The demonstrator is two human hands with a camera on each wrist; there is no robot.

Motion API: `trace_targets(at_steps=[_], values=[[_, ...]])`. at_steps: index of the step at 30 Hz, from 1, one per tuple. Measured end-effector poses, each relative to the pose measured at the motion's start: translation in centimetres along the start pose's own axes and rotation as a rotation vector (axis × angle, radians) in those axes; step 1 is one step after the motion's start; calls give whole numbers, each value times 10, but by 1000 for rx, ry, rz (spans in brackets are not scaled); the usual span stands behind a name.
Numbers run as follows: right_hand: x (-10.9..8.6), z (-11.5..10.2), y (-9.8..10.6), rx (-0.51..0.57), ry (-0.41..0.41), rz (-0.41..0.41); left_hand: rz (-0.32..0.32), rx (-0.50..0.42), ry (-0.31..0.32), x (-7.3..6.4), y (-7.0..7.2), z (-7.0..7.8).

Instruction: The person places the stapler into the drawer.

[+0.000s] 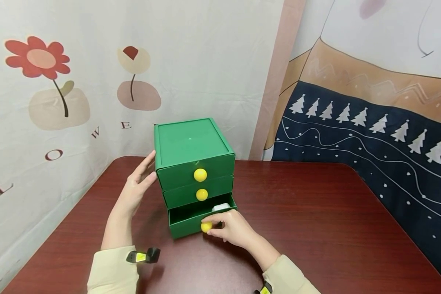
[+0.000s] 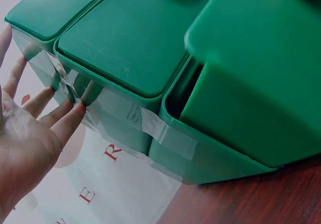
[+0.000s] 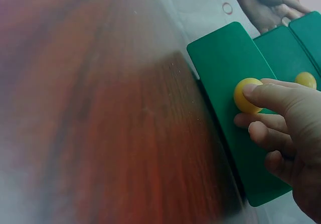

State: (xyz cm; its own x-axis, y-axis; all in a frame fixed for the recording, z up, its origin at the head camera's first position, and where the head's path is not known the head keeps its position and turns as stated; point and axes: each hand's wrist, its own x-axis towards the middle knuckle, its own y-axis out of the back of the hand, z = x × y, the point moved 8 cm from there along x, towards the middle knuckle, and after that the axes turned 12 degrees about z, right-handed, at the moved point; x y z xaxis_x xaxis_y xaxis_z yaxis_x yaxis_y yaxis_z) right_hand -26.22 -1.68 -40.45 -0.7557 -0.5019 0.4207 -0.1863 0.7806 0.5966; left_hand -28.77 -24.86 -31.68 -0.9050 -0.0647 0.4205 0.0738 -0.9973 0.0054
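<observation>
A green chest of three drawers (image 1: 191, 141) stands on the table, each drawer with a round yellow knob. Its bottom drawer (image 1: 185, 230) is pulled partway out, and a white object (image 1: 221, 207) shows inside at the right; its kind is unclear. My right hand (image 1: 233, 228) pinches the bottom drawer's yellow knob (image 3: 247, 95) between thumb and fingers. Against the left side of the chest rests my left hand (image 1: 134, 190), its fingers extended; in the left wrist view the fingertips (image 2: 80, 106) touch the side wall, where clear tape runs. The upper two drawers are closed.
The dark red wooden table (image 1: 316, 212) extends to both sides of the chest. Behind it hangs a pale cloth (image 1: 213, 61) printed with flowers and letters, beside a navy cloth (image 1: 338, 134) with white trees on the right.
</observation>
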Motion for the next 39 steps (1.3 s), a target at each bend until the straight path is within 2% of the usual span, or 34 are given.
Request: trace_targets(at_steps=[10, 22, 32, 36, 39], values=[[14, 12, -1, -43, -49, 67, 0, -5, -8, 0, -2, 0], [26, 23, -2, -13, -109, 119, 4, -2, -1, -1, -3, 1], [23, 23, -1, -6, -143, 104, 7, -10, -9, -2, -4, 4], [18, 19, 7, -12, -149, 111, 6, -5, -5, -2, -2, 5], [15, 14, 19, -45, -116, 139, 10, 2, -5, -3, 0, 6]])
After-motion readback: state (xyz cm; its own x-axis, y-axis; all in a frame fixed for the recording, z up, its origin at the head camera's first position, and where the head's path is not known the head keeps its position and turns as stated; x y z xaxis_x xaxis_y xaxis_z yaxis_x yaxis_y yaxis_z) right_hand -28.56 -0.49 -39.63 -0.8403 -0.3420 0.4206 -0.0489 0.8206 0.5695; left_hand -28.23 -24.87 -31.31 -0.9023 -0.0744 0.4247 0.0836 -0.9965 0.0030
